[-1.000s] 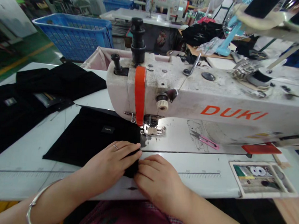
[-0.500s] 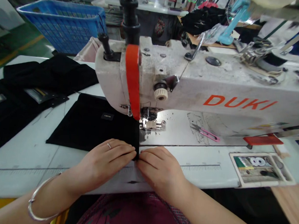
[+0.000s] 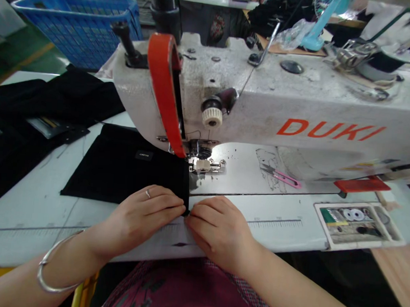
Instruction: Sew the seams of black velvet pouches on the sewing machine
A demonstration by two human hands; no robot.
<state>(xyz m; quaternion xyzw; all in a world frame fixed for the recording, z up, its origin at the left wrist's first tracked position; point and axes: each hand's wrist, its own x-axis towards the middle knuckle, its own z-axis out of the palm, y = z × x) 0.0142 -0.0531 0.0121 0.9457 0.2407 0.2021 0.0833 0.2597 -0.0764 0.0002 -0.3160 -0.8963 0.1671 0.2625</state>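
A black fabric panel (image 3: 120, 166) with a small label lies flat on the sewing table, its right edge under the presser foot (image 3: 204, 165) of the sewing machine (image 3: 251, 96). My left hand (image 3: 148, 215), with a ring on one finger, presses the near right corner of the panel with fingers held together. Close beside it, my right hand (image 3: 217, 224) has its fingertips pinched at the same corner edge. The bit of cloth between the fingertips is mostly hidden.
Other black fabric pieces (image 3: 57, 99) lie to the left. Pink-handled thread snips (image 3: 282, 176) rest on the machine bed. A recessed tray (image 3: 357, 225) with bobbins is at the right. A blue basket (image 3: 80, 32) stands behind the table.
Both hands stay at the panel's corner with nearly the same grip. The camera view has shifted slightly, so the machine appears a little higher and further left.
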